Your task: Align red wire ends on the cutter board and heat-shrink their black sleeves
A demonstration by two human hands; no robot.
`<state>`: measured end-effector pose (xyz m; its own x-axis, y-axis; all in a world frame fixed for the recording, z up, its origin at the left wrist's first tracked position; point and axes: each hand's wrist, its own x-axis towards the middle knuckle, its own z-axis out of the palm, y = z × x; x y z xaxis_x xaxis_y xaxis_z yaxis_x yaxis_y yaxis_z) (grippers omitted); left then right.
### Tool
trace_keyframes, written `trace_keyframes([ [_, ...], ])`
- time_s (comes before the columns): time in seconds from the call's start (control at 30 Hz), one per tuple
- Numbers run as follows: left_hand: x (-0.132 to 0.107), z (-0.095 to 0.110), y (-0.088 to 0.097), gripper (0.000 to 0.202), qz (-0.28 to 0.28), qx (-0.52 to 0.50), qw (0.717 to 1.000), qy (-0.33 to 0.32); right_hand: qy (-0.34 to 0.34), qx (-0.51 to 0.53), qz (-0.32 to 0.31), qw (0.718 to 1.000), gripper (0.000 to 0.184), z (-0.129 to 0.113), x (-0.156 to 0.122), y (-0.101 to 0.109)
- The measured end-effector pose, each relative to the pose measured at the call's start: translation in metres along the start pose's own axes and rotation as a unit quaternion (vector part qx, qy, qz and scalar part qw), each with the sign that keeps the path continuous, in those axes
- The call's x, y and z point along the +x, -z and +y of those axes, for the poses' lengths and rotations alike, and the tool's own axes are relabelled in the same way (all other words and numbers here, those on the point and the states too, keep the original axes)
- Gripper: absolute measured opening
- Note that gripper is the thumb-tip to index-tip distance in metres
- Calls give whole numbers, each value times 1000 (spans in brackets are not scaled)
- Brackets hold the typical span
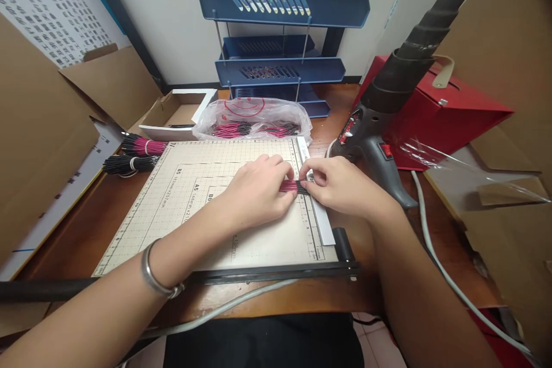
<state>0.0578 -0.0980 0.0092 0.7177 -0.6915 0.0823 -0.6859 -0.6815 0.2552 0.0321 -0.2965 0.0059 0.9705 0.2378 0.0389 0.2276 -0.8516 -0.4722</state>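
Note:
My left hand [263, 190] is closed around a small bundle of pink-and-black wires [288, 186] near the right side of a cream paper cutter board [254, 241] printed with a size grid. My right hand [336, 187] pinches the black ends of the same bundle, thumb against forefinger. Both hands meet beside the white strip [324, 224] along the board's right edge. Most of the bundle is hidden under my left fingers. The cutter's black arm [276, 271] lies along the edge nearest me.
Tied wire bundles [144, 145] lie left of the board. Behind it are a plastic bag [254, 118] of wires, an open carton [176, 112] and a blue rack [280, 72]. A heat gun [383, 121], red box [452, 109] and grey cable [425, 224] sit at right.

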Motion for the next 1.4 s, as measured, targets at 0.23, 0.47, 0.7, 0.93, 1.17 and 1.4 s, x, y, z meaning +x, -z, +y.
trace_keyframes([
  [0.23,-30,29,-12,51,26,60,998,25,-1,31,21,999,15,1,-1,4],
  [0.47,-48,42,-30,65,2,79,995,53,11,25,-14,1000,14,3,0,3],
  [0.7,-45,47,-30,68,1,93,994,56,8,33,17,999,14,4,1,3],
  [0.93,-32,43,-34,65,-38,76,995,54,17,31,1,999,14,9,3,0],
  [1.17,-28,46,-27,69,-70,43,995,62,18,42,8,999,13,10,3,-1],
  [1.4,-12,41,-23,69,-107,41,991,68,55,102,56,992,10,11,3,5],
])
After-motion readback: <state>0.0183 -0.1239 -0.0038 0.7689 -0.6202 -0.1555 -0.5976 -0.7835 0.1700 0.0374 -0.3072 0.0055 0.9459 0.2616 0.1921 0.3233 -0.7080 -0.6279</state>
